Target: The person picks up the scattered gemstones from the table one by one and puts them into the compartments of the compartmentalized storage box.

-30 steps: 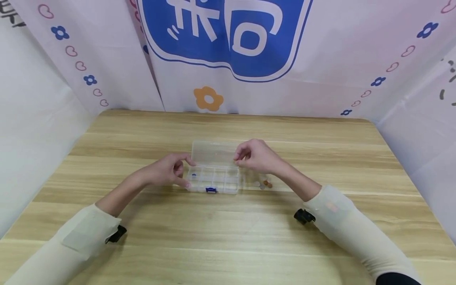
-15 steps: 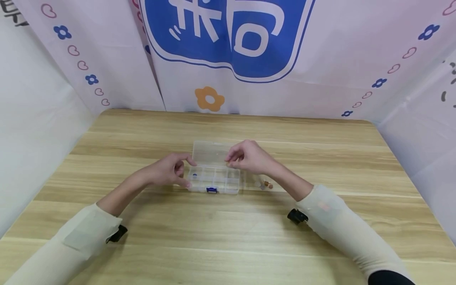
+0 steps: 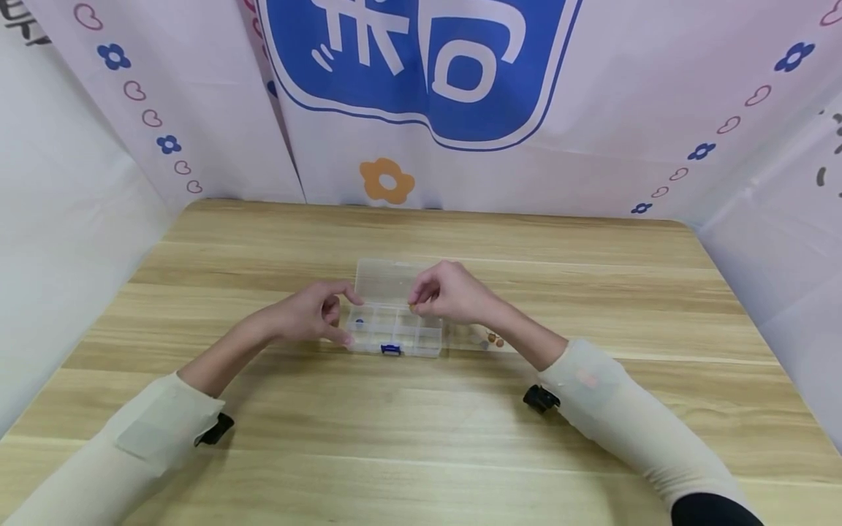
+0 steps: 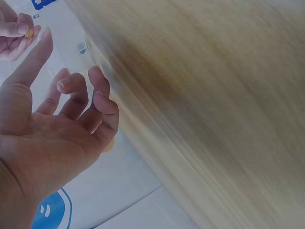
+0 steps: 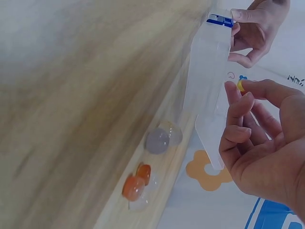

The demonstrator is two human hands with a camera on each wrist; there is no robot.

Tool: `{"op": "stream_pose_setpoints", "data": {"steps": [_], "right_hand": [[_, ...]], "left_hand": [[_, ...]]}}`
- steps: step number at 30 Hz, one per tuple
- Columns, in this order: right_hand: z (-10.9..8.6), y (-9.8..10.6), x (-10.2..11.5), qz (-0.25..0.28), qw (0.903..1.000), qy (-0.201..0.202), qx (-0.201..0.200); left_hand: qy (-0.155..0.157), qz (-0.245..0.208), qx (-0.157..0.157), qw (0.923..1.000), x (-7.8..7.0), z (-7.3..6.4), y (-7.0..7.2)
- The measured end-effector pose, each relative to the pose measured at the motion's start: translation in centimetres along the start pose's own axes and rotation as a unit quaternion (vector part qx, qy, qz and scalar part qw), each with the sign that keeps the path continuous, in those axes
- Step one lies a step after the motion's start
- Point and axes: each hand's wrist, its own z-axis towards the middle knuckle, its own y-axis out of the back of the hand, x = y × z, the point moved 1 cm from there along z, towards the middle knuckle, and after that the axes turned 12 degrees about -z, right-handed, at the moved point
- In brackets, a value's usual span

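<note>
A clear plastic compartment box (image 3: 429,342) with a blue latch (image 3: 391,350) lies on the table, its lid (image 3: 381,281) folded back. My left hand (image 3: 304,313) holds the box's left end between thumb and index finger, the other fingers curled loosely. Inside the back left compartment sits a small blue bead (image 3: 359,322). Between thumb and index finger, my right hand (image 3: 454,294) pinches a small yellow bead (image 5: 240,86) above the back row of compartments, right of the middle. The right hand covers part of the lid and the back right corner.
Right of the box lie several loose rounded beads: orange ones (image 5: 133,187), a grey one (image 5: 157,140) and clear ones. The wooden table (image 3: 395,438) ends at a printed cloth backdrop (image 3: 526,179) behind the box.
My right hand has moved left with the yellow bead, from the box's back right corner to over the back compartments, and slightly lower. The left hand and box have stayed put.
</note>
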Motion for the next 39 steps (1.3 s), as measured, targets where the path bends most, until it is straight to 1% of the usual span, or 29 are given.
{"op": "stream_pose_setpoints", "data": {"steps": [6, 18, 28, 35, 39], "right_hand": [[0.2, -0.1, 0.3, -0.013, 0.9998, 0.010, -0.008], [0.5, -0.3, 0.6, -0.022, 0.9998, 0.004, 0.000], [1.0, -0.8, 0.9, -0.003, 0.9999, 0.006, 0.010], [1.5, -1.2, 1.5, -0.006, 0.9997, 0.019, 0.013], [1.8, -1.6, 1.8, -0.009, 0.9995, 0.027, 0.015]], "left_hand": [[-0.001, -0.001, 0.000, 1.0000, -0.2, 0.0, 0.0], [0.001, 0.003, 0.001, 1.0000, 0.0, 0.0, 0.0], [0.006, 0.004, 0.000, 1.0000, 0.2, 0.0, 0.2], [-0.012, 0.008, 0.003, 0.9999, 0.1, 0.1, 0.1], [-0.010, 0.003, 0.002, 0.9999, 0.0, 0.0, 0.1]]}}
